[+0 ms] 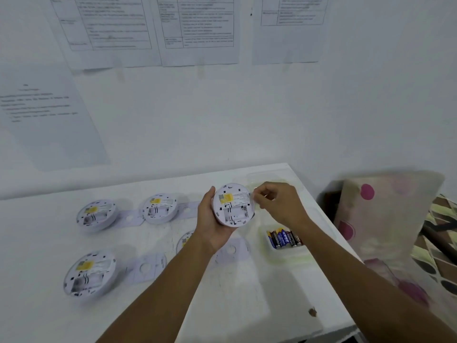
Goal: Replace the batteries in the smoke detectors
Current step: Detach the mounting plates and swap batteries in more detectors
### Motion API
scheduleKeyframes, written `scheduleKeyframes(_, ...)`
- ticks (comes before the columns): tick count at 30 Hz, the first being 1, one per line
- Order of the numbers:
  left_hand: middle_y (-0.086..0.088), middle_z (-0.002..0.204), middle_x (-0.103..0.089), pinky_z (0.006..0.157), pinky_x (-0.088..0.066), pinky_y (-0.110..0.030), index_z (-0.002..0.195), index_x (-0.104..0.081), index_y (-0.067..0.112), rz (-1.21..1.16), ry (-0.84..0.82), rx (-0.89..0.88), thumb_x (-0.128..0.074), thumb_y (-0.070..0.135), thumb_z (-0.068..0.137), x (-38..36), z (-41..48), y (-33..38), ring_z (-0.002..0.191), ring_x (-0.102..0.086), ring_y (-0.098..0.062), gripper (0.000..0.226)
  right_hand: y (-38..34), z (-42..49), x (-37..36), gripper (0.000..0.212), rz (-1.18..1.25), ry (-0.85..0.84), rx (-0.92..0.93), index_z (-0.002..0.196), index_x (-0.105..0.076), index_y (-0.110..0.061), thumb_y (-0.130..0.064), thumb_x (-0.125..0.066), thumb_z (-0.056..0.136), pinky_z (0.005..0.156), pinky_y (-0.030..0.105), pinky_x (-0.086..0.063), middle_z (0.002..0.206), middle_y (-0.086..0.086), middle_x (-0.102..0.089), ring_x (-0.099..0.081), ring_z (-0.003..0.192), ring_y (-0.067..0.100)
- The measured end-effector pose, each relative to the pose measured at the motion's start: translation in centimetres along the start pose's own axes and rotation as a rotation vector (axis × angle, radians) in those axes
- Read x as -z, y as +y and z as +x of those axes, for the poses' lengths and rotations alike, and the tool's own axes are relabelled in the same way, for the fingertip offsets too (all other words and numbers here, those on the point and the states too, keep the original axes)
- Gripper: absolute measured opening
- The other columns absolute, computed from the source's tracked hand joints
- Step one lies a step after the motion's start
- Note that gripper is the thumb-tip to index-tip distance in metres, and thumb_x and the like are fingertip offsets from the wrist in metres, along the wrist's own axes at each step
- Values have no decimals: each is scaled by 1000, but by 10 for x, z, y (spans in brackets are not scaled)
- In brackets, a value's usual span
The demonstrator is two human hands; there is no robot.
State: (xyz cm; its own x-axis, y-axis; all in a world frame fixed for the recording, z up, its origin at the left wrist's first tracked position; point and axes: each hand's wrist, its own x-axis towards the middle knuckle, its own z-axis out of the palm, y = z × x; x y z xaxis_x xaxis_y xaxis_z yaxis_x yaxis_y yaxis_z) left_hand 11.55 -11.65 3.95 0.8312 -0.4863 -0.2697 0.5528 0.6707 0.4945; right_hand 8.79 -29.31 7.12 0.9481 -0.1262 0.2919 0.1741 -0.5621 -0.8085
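Head view: a white table (222, 305) against a white wall is seen from above, with both forearms reaching in from the near edge.
Left hand (212, 219): the detector (233, 205) is cupped from its left side and from below, fingers curled behind it, thumb laid along its left rim.
Detector: held above the table's middle, toward the far edge, back turned to the camera, open battery bay in its lower half.
Right hand (277, 204): fingers are curled, thumb and forefinger drawn together at the detector's right rim; what is pinched cannot be told.
Batteries (284, 238): laid side by side in a clear tray (286, 256) near the right edge; blue and black wrappers with yellow are seen, the brand being too blurred to read.
Other detectors: three lie back-up toward the left edge, two in the far row (96, 214) (160, 207) and one nearer (90, 272); a fourth (185, 240) is partly hidden behind the left wrist.
Labels: a yellow sticker is carried on each back; its print cannot be read.
Plates (148, 267): flat white mounting plates are laid beside the detectors.
Sheets (111, 28): printed tables are taped to the wall; the text is too blurred to read.
Pillow (385, 211): pale with pink dots, propped beyond the right edge.
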Motion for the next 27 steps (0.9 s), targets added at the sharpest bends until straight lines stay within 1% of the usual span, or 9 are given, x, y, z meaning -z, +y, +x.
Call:
scheduleKeyframes(5, -22, 131, -61, 115, -30, -56, 135, -57, 8, 4, 3, -21, -56, 49, 82, 6, 20, 13, 128, -51, -39, 66, 28, 50, 27, 8, -174, 45, -83, 78, -72, -20, -15, -69, 84, 68, 19, -51, 69, -7, -72, -67, 66, 6)
scheduleKeyframes(8, -22, 131, -61, 114, -31, -58, 133, -58, 9, -37, -4, -55, -56, 47, 82, 7, 32, 19, 127, -52, -39, 64, 45, 84, 36, 11, -372, -104, -167, 75, -69, -28, -18, -71, 80, 68, 24, -53, 68, -10, -70, -66, 64, 6)
scheduleKeyframes(10, -22, 131, -61, 113, -31, -58, 130, -60, 8, -47, 9, -71, -53, 47, 88, 9, 41, 21, 126, -53, -39, 58, 54, 100, 32, 4, -481, -202, -205, 77, -72, -25, -22, -75, 77, 70, 24, -53, 71, -8, -69, -67, 67, 12)
scheduleKeyframes(14, -22, 127, -64, 112, -33, -59, 113, -73, 8, -59, 41, -93, -48, 47, 94, 11, 54, 20, 120, -57, -39, 50, 66, 118, 15, 14, -587, -359, -203, 86, -74, -21, -27, -78, 74, 70, 22, -47, 80, -8, -65, -65, 77, 13)
scheduleKeyframes(19, -22, 127, -64, 114, -31, -59, 116, -71, 8, -70, 68, -85, -48, 46, 94, 10, 62, 19, 122, -56, -40, 49, 74, 127, 3, 6, -595, -407, -227, 80, -76, -16, -18, -76, 74, 51, 18, -41, 86, 2, -73, -64, 71, 17)
scheduleKeyframes(21, -22, 126, -64, 113, -31, -59, 121, -68, 8, -60, 78, -93, -48, 47, 94, 9, 64, 20, 121, -56, -40, 51, 72, 128, 7, 2, -537, -388, -249, 76, -73, -14, -13, -75, 75, 54, 22, -51, 78, 3, -72, -67, 66, 20)
scheduleKeyframes(23, -22, 126, -65, 113, -32, -58, 126, -64, 9, -54, 89, -101, -47, 47, 95, 6, 65, 21, 121, -56, -39, 52, 64, 126, 15, 4, -319, -275, -269, 75, -71, -12, -10, -74, 75, 64, 35, -61, 71, 4, -72, -70, 61, 21)
scheduleKeyframes(25, -22, 124, -65, 113, -33, -57, 122, -65, 8, -63, 97, -113, -46, 47, 95, 2, 67, 21, 121, -56, -39, 51, 46, 117, 21, 5, -42, -134, -233, 80, -70, -9, -9, -74, 78, 67, 41, -61, 71, 8, -73, -70, 60, 18)
scheduleKeyframes(27, -22, 124, -66, 113, -34, -54, 119, -66, 8, -67, 104, -131, -45, 47, 96, -2, 67, 21, 122, -56, -39, 50, 24, 102, 21, 7, 128, -88, -141, 84, -68, -9, -10, -74, 81, 63, 39, -58, 73, 6, -73, -70, 63, 19)
